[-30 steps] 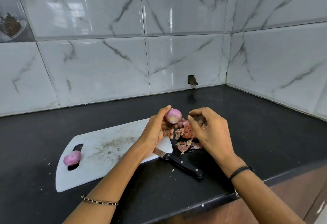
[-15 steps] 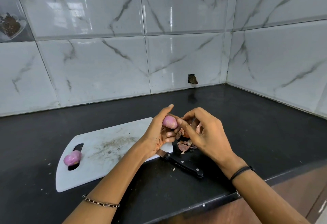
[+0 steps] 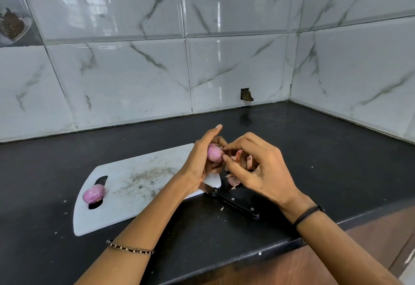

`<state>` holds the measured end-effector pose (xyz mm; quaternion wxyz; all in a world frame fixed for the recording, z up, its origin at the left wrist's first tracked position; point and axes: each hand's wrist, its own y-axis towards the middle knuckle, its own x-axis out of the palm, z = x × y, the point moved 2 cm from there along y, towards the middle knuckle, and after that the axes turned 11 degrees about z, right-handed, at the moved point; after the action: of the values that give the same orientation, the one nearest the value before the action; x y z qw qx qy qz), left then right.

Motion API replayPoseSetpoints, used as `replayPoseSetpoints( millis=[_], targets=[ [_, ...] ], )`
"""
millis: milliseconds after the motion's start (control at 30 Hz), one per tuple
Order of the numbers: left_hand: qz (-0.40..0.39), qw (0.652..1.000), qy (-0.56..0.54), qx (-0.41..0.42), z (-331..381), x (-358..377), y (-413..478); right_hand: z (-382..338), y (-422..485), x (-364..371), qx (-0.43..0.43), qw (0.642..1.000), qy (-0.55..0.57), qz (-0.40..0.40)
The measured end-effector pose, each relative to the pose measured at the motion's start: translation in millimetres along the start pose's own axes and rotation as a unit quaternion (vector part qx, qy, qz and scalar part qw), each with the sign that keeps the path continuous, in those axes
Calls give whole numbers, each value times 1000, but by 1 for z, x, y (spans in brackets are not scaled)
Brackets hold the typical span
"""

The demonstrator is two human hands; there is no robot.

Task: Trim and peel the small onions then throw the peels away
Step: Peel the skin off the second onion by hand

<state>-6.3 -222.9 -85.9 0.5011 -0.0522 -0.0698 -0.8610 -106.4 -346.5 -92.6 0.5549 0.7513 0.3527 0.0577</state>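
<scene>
Left hand [image 3: 202,161] raised above the right end of the board, palm turned right, fingers curled round a small pink-purple onion [image 3: 215,152], index finger straight up behind it. Right hand [image 3: 262,172] comes in from the right, back of the hand to the camera, thumb and forefinger tips pinching at the onion's right side, other fingers bent loosely. Both hands closed on the same onion, held in the air over the tabletop. Thin beaded bracelet [image 3: 130,248] on left wrist, black cord band [image 3: 308,214] on right wrist.

Second peeled pink onion [image 3: 93,193] lies on the left end of the white plastic cutting board [image 3: 139,190], partly over the board's handle slot. Board surface scratched, with brownish smudges mid-board. Black-handled riveted knife [image 3: 233,202] lies at the board's right corner, blade largely hidden by left wrist, handle on the glossy black stone tabletop [image 3: 336,149]. Pile of papery pink onion peels [image 3: 233,181] on the tabletop just right of the board, mostly blocked by right hand. Small peel bits scattered near the knife. Glossy white marble-pattern wall tiles [image 3: 134,77] behind, with a small broken hole [image 3: 246,95] low in one tile.
</scene>
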Motion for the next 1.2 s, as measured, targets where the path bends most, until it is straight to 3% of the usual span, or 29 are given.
replayPoseSetpoints(
  millis=[267, 533, 667, 767, 1033, 1200],
  targets=[
    [21, 985, 154, 76, 5, -3, -5, 1, -2, 4, 35, 999, 10, -32],
    [65, 988, 130, 62, 4, -2, -3, -15, -4, 14, -39, 986, -148, -70],
    [45, 992, 90, 73, 5, -1, -5, -12, -3, 5, 34, 996, -84, -25],
    [34, 995, 65, 73, 5, -1, -5, -9, -2, 1, 40, 997, -60, 7],
    [39, 991, 101, 80, 2, -4, 0, -4, -2, 5, 5, 999, -49, -23],
    [59, 985, 142, 82, 1, -4, -1, -6, -3, 9, 32, 997, -61, -46]
  ],
)
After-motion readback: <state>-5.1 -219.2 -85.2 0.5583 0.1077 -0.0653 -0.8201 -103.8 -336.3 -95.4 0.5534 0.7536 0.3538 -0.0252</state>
